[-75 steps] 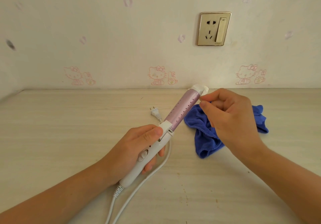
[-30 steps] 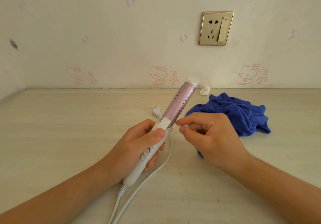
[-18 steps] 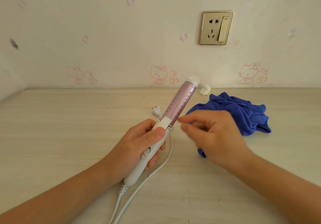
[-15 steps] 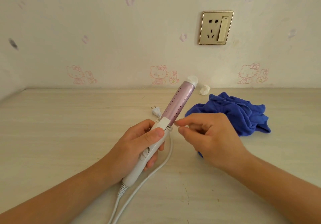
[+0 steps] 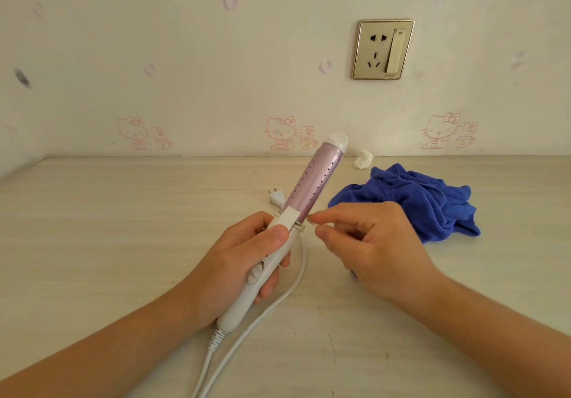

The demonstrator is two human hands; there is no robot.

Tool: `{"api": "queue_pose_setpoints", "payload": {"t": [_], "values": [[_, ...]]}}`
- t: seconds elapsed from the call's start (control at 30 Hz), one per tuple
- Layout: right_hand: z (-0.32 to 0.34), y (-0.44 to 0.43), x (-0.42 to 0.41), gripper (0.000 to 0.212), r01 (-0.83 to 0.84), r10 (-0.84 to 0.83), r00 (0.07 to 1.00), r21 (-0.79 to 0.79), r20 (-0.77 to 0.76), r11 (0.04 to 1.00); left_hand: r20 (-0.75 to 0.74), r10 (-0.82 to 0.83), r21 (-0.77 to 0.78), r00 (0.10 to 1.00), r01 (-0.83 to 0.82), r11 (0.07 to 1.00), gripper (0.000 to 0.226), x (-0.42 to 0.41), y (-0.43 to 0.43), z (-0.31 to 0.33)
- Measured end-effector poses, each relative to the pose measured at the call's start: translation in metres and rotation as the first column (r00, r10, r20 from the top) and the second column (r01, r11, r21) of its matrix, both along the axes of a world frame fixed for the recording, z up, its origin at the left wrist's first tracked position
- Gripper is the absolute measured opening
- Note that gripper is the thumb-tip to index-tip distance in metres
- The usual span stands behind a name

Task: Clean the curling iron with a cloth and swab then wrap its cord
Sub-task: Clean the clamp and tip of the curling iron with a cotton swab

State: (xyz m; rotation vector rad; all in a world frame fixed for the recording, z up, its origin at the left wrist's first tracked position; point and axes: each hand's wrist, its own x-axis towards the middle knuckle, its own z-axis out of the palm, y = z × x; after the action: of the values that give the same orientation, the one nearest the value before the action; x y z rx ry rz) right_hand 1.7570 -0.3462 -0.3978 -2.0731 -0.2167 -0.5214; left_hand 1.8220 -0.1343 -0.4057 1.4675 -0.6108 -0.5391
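My left hand (image 5: 238,261) grips the white handle of the curling iron (image 5: 312,184), thumb on its clamp lever. The pink perforated barrel tilts up and to the right. My right hand (image 5: 374,249) is pinched, thumb and forefinger together, right beside the hinge at the barrel's base. A small pale tip, which looks like the swab (image 5: 311,219), shows at the fingertips; the rest is hidden. The white cord (image 5: 278,298) trails from the handle toward me, and its plug (image 5: 277,197) lies behind the barrel. The crumpled blue cloth (image 5: 417,203) lies on the table to the right.
A crumpled white wad (image 5: 363,159) lies by the wall behind the cloth. A wall socket with a switch (image 5: 383,50) sits above it. The pale wooden table (image 5: 108,227) meets the wall at the back.
My right hand left the barrel's tip, and the white wad now lies by the wall. The hand came down to the hinge and makes small back-and-forth moves there. My left hand holds steady.
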Motion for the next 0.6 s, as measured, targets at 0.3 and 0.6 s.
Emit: {"api": "queue_pose_setpoints", "payload": {"t": [0.3,0.6], "values": [[0.021,-0.022,0.01,0.029,0.187,-0.194,0.98,0.121,0.043,0.975,-0.001,-0.016,0.005,1.0,0.016,1.0,0.041,-0.001,-0.002,0.001],[0.015,-0.015,0.008,0.035,0.112,-0.113,0.993,0.029,0.029,0.993,-0.012,-0.013,-0.014,1.0,0.013,1.0,0.037,0.001,-0.003,0.0]]}}
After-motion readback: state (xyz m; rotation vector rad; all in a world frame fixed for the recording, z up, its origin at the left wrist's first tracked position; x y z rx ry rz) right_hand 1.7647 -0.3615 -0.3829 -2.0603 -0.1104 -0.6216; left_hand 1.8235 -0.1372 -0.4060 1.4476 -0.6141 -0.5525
